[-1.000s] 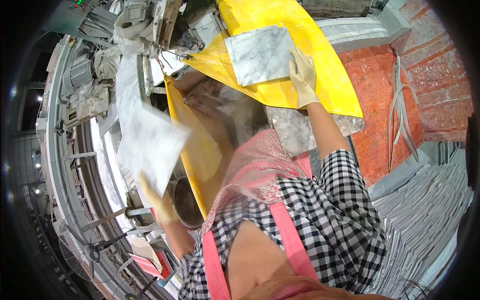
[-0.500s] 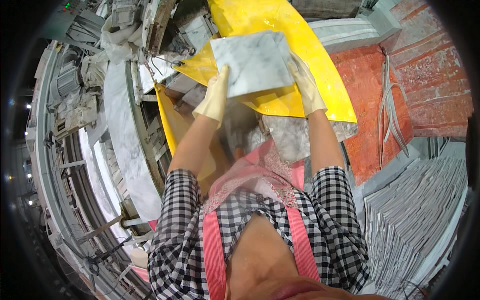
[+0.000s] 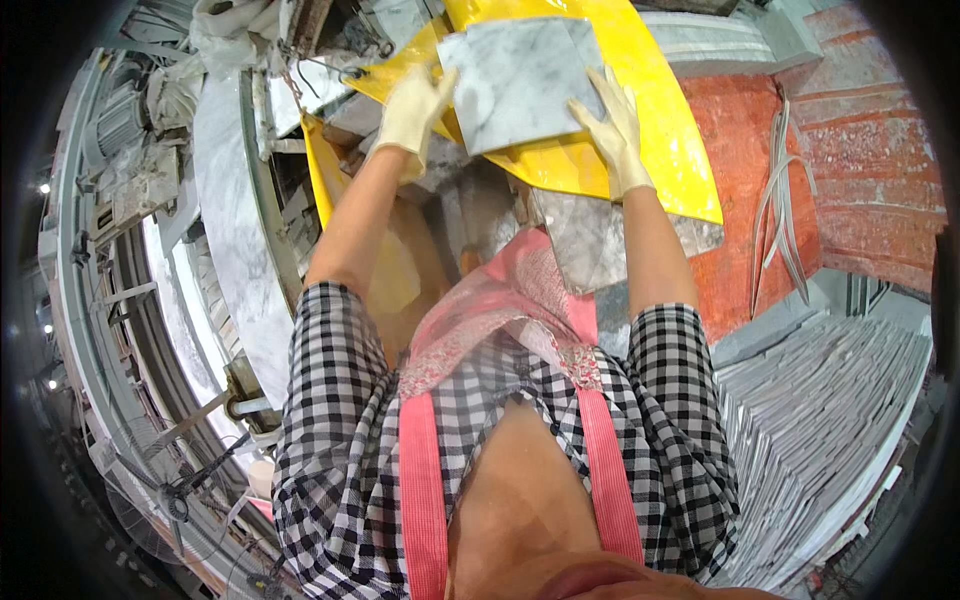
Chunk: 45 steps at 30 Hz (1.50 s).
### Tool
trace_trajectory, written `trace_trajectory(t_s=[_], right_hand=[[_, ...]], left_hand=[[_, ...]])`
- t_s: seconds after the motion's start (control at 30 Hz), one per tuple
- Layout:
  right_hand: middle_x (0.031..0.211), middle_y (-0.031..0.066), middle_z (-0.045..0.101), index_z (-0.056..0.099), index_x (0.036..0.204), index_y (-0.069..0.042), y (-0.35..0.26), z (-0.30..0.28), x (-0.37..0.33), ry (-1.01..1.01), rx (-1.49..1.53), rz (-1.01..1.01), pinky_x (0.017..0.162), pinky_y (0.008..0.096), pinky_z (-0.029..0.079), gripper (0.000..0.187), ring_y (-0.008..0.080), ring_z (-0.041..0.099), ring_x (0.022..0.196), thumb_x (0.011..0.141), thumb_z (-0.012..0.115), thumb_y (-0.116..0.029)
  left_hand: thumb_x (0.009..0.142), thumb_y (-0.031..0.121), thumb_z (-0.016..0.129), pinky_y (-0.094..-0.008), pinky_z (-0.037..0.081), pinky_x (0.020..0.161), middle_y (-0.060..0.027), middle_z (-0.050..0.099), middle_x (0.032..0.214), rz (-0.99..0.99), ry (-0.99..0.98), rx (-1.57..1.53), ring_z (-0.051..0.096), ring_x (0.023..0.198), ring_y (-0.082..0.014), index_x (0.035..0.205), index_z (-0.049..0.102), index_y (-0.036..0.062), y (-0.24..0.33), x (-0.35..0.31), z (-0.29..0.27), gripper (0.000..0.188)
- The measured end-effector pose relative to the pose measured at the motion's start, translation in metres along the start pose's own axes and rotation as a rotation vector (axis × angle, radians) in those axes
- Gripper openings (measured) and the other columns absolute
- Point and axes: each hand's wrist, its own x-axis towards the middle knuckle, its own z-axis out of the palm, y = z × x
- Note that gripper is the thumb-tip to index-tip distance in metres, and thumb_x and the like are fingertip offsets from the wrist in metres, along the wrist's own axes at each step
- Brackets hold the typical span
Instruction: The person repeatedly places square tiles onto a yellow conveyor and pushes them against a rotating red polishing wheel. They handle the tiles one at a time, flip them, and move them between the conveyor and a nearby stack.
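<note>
Grey-veined white marble tiles point(image 3: 522, 85) lie over a glossy yellow sheet point(image 3: 672, 150). Their corners are slightly out of line, as if more than one is stacked. My left hand point(image 3: 413, 108), in a cream glove, is at the tiles' left edge, fingers apart and thumb close to the edge. The gloved right hand point(image 3: 615, 132) touches the right edge, its thumb over the top face and its fingers spread. Neither hand is wrapped round the tiles. What lies beneath them is mostly hidden.
A rough grey stone slab point(image 3: 585, 240) sits below the yellow sheet, near my right forearm. Loose pale straps point(image 3: 780, 215) hang over an orange-red board point(image 3: 735, 130). Thin slabs point(image 3: 820, 430) are packed at lower right. A long marble slab point(image 3: 232, 230) and a fan point(image 3: 172, 498) are left.
The tiles appear higher in view. My left hand has come away from its grip on their left edge, and the right hand's fingers have spread.
</note>
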Motion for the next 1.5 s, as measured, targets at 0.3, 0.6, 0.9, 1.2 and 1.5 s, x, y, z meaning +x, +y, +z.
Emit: trace_trajectory(t_s=[0.3, 0.6, 0.9, 1.2, 1.5], right_hand=[[0.152, 0.0172, 0.051, 0.048, 0.150, -0.007, -0.005, -0.011, 0.004, -0.038, 0.077, 0.032, 0.122, 0.0438, 0.026, 0.075, 0.0377, 0.040, 0.144, 0.085, 0.078, -0.031], [0.149, 0.0198, 0.053, 0.046, 0.150, -0.005, -0.006, -0.007, 0.005, -0.048, 0.249, 0.122, 0.122, 0.0404, 0.025, 0.070, 0.0344, 0.044, 0.143, 0.086, 0.074, -0.013], [0.139, 0.0213, 0.061, 0.051, 0.146, -0.005, -0.012, -0.003, 0.007, -0.052, 0.404, 0.175, 0.123, 0.0432, 0.025, 0.060, 0.0355, 0.055, 0.132, 0.089, 0.069, -0.012], [0.141, 0.0227, 0.057, 0.049, 0.148, -0.007, -0.019, -0.001, -0.001, 0.152, 0.139, 0.016, 0.114, 0.0462, 0.038, 0.051, 0.0434, 0.053, 0.127, 0.099, 0.055, -0.021], [0.138, 0.0218, 0.061, 0.051, 0.147, -0.007, -0.025, -0.007, -0.004, 0.188, 0.204, 0.081, 0.107, 0.0420, 0.046, 0.050, 0.0381, 0.059, 0.126, 0.101, 0.057, -0.025]], left_hand=[[0.093, 0.035, 0.063, -0.0393, 0.048, 0.101, -0.0264, 0.060, 0.134, -0.181, 0.084, -0.386, 0.061, 0.121, -0.0362, 0.143, 0.045, -0.0070, 0.020, -0.016, 0.057, 0.068], [0.093, 0.041, 0.056, -0.0456, 0.047, 0.103, -0.0327, 0.060, 0.132, -0.260, 0.131, -0.222, 0.059, 0.122, -0.0455, 0.144, 0.045, -0.0075, 0.033, -0.006, 0.064, 0.071], [0.098, 0.044, 0.050, -0.0485, 0.047, 0.101, -0.0320, 0.060, 0.132, -0.303, 0.083, -0.054, 0.062, 0.116, -0.0457, 0.150, 0.040, -0.0017, 0.026, 0.000, 0.055, 0.070], [0.100, 0.030, 0.055, -0.0381, 0.049, 0.100, -0.0217, 0.057, 0.142, -0.277, 0.011, -0.652, 0.058, 0.127, -0.0293, 0.156, 0.033, 0.0019, 0.001, -0.017, 0.054, 0.067], [0.100, 0.038, 0.052, -0.0412, 0.046, 0.101, -0.0249, 0.058, 0.136, -0.213, 0.124, -0.560, 0.059, 0.121, -0.0335, 0.149, 0.043, -0.0019, 0.037, -0.036, 0.072, 0.064]])
